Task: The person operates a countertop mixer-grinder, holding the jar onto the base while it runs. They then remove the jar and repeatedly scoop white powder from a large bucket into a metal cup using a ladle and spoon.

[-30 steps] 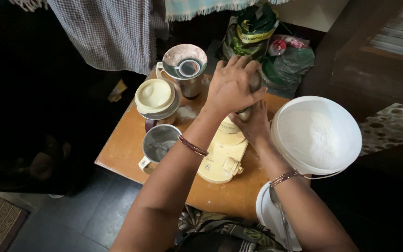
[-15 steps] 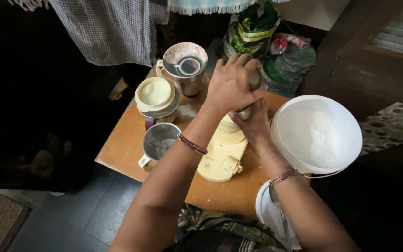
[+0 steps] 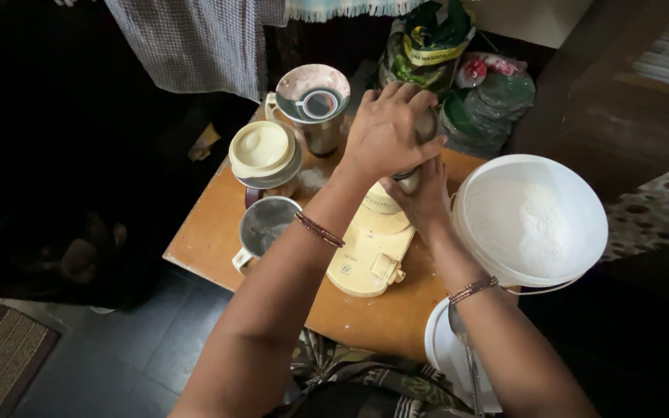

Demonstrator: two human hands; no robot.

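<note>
1. A small wooden table (image 3: 218,232) is standing over a dark tiled floor, with checked cloth (image 3: 187,39) hanging behind it and bags of green packets (image 3: 466,85) crowding its far edge.
2. On the table a cream mixer-grinder base (image 3: 373,251) is sitting, and I am placing everything else by it.
3. A steel grinder jar (image 3: 420,155) is sitting on top of the base, mostly hidden by the hands.
4. The left hand (image 3: 389,131) is pressing down on the jar's top, fingers together and curled over it.
5. The right hand (image 3: 423,201) is wrapping the jar's lower part just above the base, fingers clamped round it.
6. Left of the base, 1 open steel jar (image 3: 265,228) is standing, with a cream-lidded jar (image 3: 263,151) and a third jar with a clear lid (image 3: 311,97) beyond it.
7. Right of the base, a white bucket of white powder (image 3: 532,220) is standing; a white lid (image 3: 447,360) with a spoon (image 3: 462,348) is lying nearer the person.
8. Judging by the grip, the jar is being seated or twisted on the base; any next move calls for both hands steadying it.
</note>
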